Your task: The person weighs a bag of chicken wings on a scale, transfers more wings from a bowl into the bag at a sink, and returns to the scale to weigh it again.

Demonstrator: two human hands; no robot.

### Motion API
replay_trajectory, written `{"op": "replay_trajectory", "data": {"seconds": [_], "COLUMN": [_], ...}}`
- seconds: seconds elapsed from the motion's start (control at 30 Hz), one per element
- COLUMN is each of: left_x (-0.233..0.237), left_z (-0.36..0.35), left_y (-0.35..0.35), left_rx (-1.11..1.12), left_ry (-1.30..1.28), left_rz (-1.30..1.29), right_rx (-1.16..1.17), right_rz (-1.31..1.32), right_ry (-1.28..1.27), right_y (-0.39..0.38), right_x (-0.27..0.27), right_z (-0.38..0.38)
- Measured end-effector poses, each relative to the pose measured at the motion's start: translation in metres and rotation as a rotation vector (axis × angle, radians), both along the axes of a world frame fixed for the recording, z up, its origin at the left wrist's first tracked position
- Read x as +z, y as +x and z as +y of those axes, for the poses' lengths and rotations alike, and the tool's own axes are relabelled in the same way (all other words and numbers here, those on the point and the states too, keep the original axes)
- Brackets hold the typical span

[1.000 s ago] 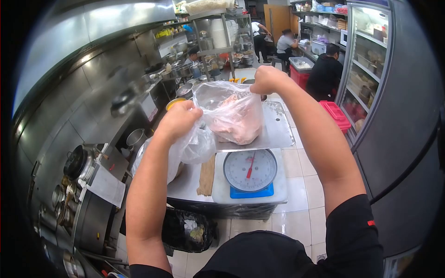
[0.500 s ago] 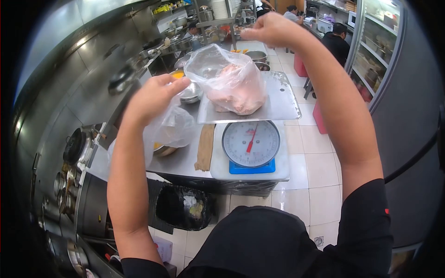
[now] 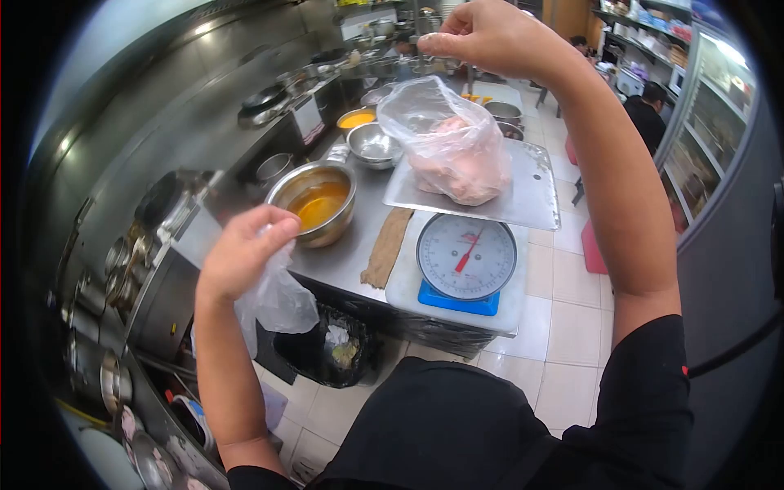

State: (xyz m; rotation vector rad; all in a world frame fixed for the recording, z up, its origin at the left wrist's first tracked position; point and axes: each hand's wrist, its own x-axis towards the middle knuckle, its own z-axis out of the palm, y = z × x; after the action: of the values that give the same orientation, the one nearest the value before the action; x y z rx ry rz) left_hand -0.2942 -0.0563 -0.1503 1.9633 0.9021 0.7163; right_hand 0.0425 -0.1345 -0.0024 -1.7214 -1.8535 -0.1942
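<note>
My left hand (image 3: 245, 253) pinches a thin, clear plastic bag (image 3: 278, 304) that hangs down limp. A steel bowl (image 3: 341, 220) of amber liquid stands just beyond it. At the top of the view, my right hand (image 3: 486, 37) is raised with its fingers curled in. Whatever they may hold is hidden. Below that hand, an open clear bag of raw pale-pink meat (image 3: 461, 167) rests on the metal tray (image 3: 535, 192) of a dial scale (image 3: 465, 257). The scale's red needle points slightly right of the top.
A smaller bowl of yellow liquid (image 3: 357, 120) and a shiny steel bowl (image 3: 376, 147) sit behind. Brown cardboard (image 3: 385, 249) lies beside the scale's white board (image 3: 400, 290). Below is a black-lined bin (image 3: 314, 355). A person in black (image 3: 645, 110) is at the right.
My left hand has drawn the limp bag left and down, away from the meat bag, uncovering the bowl of amber liquid. My right hand stays raised. The view has shifted.
</note>
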Motion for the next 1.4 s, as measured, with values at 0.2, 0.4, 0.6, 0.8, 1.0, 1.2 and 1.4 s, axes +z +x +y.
{"op": "replay_trajectory", "data": {"seconds": [0.2, 0.4, 0.6, 0.8, 1.0, 1.2, 1.4], "left_x": [-0.076, -0.156, -0.179, -0.205, -0.282, -0.389, -0.426], "left_z": [-0.026, -0.056, -0.053, -0.076, -0.106, -0.160, -0.242], "left_y": [0.023, 0.080, 0.087, 0.086, 0.052, -0.025, -0.108], "left_rx": [0.013, -0.090, -0.034, -0.028, 0.002, 0.195, 0.563], "left_ry": [-0.012, 0.000, -0.040, -0.169, -0.264, -0.540, -0.718], "left_rz": [0.288, 0.589, 0.599, 0.601, 0.520, 0.424, 0.263], "right_rx": [0.031, -0.199, -0.042, 0.141, 0.415, 0.798, 1.145], "right_rz": [0.025, 0.108, 0.104, 0.275, 0.211, 0.222, -0.150], "right_ry": [-0.030, -0.046, 0.038, -0.041, -0.053, -0.265, -0.438], "right_y": [0.021, 0.027, 0.108, 0.083, 0.002, -0.134, -0.346], "right_x": [-0.020, -0.032, -0.048, -0.046, -0.054, -0.091, -0.145], "right_z": [0.023, -0.009, 0.000, -0.015, -0.010, 0.016, 0.027]}}
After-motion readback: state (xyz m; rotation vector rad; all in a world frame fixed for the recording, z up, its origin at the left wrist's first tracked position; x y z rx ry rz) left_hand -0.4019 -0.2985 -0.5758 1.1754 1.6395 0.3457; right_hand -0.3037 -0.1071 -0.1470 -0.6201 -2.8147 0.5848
